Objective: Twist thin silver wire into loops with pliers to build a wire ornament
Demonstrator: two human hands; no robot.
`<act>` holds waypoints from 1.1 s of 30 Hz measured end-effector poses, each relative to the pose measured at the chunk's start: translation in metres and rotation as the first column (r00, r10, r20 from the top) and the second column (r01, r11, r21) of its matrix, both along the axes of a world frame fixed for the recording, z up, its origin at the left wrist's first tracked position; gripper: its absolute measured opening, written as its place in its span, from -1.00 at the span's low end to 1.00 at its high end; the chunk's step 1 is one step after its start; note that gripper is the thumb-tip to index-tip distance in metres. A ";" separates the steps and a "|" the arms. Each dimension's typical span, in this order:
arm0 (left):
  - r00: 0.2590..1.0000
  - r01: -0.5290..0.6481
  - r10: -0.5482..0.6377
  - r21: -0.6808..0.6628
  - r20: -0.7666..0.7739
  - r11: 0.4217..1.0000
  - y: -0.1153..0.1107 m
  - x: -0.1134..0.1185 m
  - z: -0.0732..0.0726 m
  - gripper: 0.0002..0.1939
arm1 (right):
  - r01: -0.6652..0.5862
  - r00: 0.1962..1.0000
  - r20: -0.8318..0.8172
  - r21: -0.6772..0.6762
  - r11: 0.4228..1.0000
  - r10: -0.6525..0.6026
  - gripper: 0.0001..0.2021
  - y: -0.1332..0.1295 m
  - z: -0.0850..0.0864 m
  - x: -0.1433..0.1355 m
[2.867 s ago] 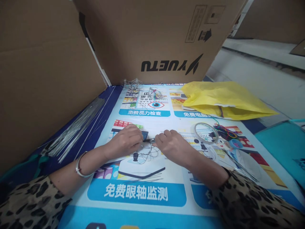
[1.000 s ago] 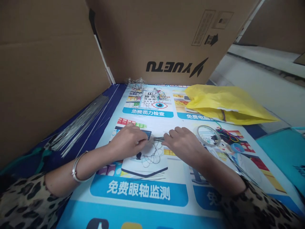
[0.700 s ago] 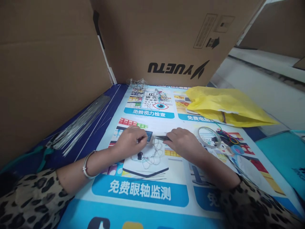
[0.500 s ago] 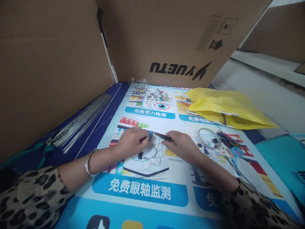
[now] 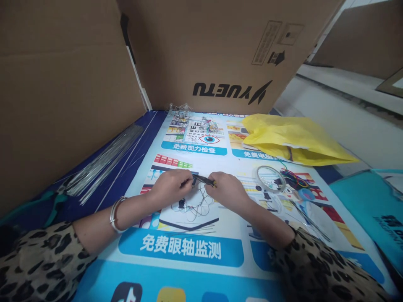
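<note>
My right hand (image 5: 227,191) is closed around small dark pliers (image 5: 204,180), whose tips point left and reach the fingers of my left hand (image 5: 172,185). Those left fingers are pinched together; a wire shape seems to be between them, though the fingers cover most of it. Below and between both hands lies a flower-like piece of looped thin wire (image 5: 200,209) on the printed poster (image 5: 229,167). Several straight wire pieces rest just beneath it.
A bundle of straight wires (image 5: 105,161) and teal-handled pliers (image 5: 52,207) lie at left. Tangled wire forms (image 5: 181,110) sit at the back by a cardboard wall (image 5: 220,50). On the right are a yellow bag (image 5: 292,136), a tape roll (image 5: 270,179), coloured cords (image 5: 296,179) and a teal pouch (image 5: 365,209).
My right hand has moved left, bringing the pliers' tips to my left fingers. The whole view has shifted slightly.
</note>
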State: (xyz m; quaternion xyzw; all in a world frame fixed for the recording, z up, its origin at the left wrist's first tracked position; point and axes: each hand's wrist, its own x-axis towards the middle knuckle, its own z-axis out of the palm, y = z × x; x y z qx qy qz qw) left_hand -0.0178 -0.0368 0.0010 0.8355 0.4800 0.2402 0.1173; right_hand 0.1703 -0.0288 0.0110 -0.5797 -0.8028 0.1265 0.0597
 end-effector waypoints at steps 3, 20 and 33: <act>1.000 -0.010 0.010 -0.010 -0.011 1.000 -0.001 0.000 0.000 -0.88 | 0.011 1.000 -0.005 -0.003 1.000 -0.011 -0.86 0.001 0.001 0.000; 0.997 0.061 -0.058 0.051 -0.051 0.997 0.001 -0.003 -0.003 -0.85 | 0.031 0.999 0.043 -0.015 0.999 -0.030 -0.85 0.005 0.002 -0.001; 0.968 0.224 -0.205 0.137 -0.142 0.965 0.005 -0.008 -0.001 -0.76 | 0.001 0.999 0.050 0.046 0.999 -0.003 -0.87 0.004 -0.005 0.002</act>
